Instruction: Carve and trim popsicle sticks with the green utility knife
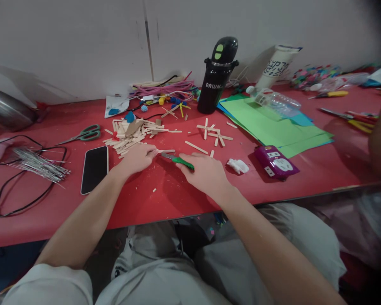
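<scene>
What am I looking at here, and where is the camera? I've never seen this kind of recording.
There is no machine: a person works with two bare hands, and the single camera sits on their head, looking down over their arms and lap. The left hand pins a wooden stick to the red table. The right hand grips a green cutter, blade close to that stick. Around them lie a pile of sticks, a phone, scissors, a black bottle, green paper and a purple power strip.
</scene>
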Motion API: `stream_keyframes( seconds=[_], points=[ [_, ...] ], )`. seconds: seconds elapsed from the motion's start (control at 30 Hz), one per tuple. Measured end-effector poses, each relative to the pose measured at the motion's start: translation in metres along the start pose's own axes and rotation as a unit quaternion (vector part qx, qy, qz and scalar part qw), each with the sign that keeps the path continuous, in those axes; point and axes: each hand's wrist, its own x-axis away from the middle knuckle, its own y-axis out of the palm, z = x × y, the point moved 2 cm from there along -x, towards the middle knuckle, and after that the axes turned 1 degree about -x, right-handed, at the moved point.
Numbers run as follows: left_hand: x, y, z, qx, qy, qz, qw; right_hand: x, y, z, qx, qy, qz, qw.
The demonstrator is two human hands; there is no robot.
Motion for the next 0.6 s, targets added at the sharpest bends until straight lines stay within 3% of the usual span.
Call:
stream_keyframes(
  seconds=[0.3, 0.6],
  points=[
    [0.0021, -0.0013, 0.0049, 0.005, 0.012, 0.011, 1.0, 0.0022, -0.0033, -0.005, 0.033, 0.014, -0.014, 0.999],
    [0.0026, 0.0018, 0.0045, 0.047, 0.01, -0.012, 0.999, 0.0042, 0.0007, -0.0095, 0.063, 0.013, -0.008, 0.998]
  ],
)
